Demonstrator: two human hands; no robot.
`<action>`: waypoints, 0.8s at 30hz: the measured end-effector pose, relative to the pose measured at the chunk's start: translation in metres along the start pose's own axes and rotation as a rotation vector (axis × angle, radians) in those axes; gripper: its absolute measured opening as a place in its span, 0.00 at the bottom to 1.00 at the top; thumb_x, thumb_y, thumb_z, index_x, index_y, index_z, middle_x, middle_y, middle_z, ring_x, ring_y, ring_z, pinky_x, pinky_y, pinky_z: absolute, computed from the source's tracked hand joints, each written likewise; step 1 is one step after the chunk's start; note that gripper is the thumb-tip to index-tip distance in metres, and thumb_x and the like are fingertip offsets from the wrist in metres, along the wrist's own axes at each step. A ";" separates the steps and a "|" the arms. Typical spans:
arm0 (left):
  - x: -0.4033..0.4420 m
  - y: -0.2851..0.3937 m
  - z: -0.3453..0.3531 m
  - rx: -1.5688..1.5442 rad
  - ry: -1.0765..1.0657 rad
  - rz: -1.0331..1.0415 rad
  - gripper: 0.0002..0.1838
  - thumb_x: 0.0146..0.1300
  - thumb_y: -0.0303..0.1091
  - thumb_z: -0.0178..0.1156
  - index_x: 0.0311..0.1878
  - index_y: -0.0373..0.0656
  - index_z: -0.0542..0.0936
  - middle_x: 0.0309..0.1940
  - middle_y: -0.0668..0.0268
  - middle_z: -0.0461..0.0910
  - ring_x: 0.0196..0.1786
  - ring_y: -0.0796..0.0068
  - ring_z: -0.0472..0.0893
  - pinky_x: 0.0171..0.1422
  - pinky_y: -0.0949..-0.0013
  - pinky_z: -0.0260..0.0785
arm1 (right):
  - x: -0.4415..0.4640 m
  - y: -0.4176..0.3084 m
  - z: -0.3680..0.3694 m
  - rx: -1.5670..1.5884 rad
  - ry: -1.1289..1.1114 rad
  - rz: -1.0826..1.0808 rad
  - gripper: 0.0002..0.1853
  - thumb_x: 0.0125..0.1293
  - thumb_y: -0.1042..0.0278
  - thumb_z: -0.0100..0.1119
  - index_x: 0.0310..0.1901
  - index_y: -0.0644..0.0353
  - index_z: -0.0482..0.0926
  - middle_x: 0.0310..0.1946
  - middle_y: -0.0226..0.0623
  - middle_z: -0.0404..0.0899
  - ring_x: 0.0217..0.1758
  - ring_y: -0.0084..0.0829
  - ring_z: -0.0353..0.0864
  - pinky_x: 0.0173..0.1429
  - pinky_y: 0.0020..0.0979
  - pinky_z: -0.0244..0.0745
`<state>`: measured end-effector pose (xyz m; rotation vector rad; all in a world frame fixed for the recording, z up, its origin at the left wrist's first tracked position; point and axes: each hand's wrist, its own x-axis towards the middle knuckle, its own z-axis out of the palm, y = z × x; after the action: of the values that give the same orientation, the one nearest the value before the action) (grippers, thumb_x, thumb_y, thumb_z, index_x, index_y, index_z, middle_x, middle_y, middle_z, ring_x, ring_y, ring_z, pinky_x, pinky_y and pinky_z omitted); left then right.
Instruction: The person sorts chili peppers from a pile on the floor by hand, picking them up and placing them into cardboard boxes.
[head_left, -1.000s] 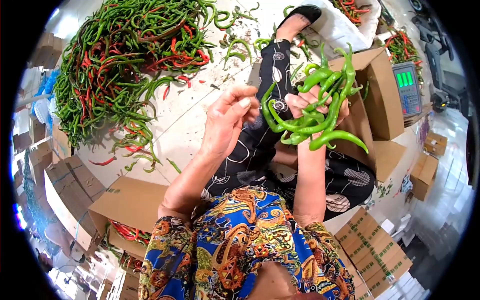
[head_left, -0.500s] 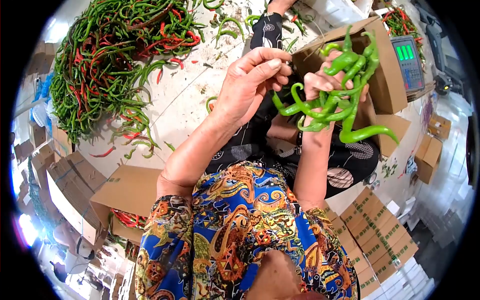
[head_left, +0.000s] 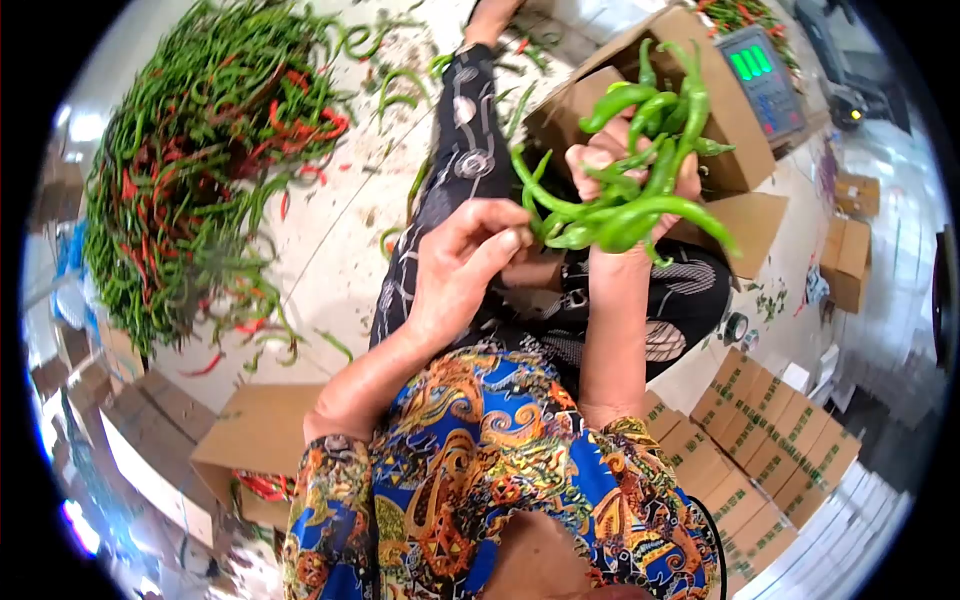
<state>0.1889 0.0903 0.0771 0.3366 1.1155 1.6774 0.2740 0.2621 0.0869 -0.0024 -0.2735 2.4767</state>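
My right hand (head_left: 592, 165) is closed around a bunch of long green chili peppers (head_left: 640, 222), which fan out over its fingers and wrist. My left hand (head_left: 462, 262) has thumb and fingers pinched together at the left end of this bunch, close to the tips of the peppers. What lies between those fingertips is too small to make out. Just beyond the right hand stands an open cardboard box (head_left: 735, 120), partly hidden behind the bunch.
A large heap of green and red chili peppers (head_left: 190, 170) covers the floor on the left. A digital scale (head_left: 765, 90) with green digits stands beyond the box. Another open carton (head_left: 262, 425) holds red peppers; flat printed cardboard (head_left: 770, 435) lies lower right.
My left hand has come down and right, up to the peppers' ends. My right hand still holds the bunch, turned a little. The whole view has shifted slightly.
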 end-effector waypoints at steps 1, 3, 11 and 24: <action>0.001 -0.003 0.000 -0.002 -0.010 0.004 0.11 0.65 0.29 0.58 0.48 0.36 0.76 0.34 0.67 0.79 0.36 0.80 0.76 0.42 0.77 0.68 | -0.004 -0.004 0.011 -0.082 0.069 -0.051 0.25 0.60 0.54 0.62 0.53 0.61 0.69 0.30 0.24 0.69 0.33 0.19 0.67 0.48 0.32 0.64; -0.001 -0.007 -0.001 0.017 -0.005 -0.073 0.10 0.66 0.27 0.57 0.49 0.36 0.77 0.35 0.67 0.80 0.37 0.83 0.76 0.44 0.77 0.70 | -0.007 -0.024 0.027 -0.380 0.167 -0.148 0.28 0.60 0.48 0.62 0.54 0.60 0.71 0.34 0.27 0.73 0.37 0.21 0.71 0.47 0.34 0.68; 0.003 -0.012 0.006 0.017 0.018 -0.099 0.10 0.67 0.30 0.56 0.49 0.38 0.76 0.35 0.69 0.78 0.36 0.83 0.75 0.42 0.78 0.66 | -0.006 -0.149 0.115 -1.284 0.483 -0.597 0.20 0.64 0.53 0.57 0.50 0.60 0.76 0.39 0.31 0.79 0.41 0.22 0.78 0.42 0.25 0.71; 0.054 0.010 0.041 0.361 0.017 -0.043 0.10 0.66 0.28 0.55 0.48 0.37 0.77 0.35 0.67 0.80 0.36 0.83 0.75 0.43 0.79 0.67 | -0.002 -0.219 0.031 -2.224 0.447 -0.161 0.24 0.52 0.53 0.70 0.45 0.62 0.78 0.34 0.37 0.81 0.34 0.29 0.79 0.43 0.31 0.74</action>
<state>0.1886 0.1571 0.0907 0.5225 1.4303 1.4394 0.4050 0.4242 0.1597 -1.2358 -2.2841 0.7856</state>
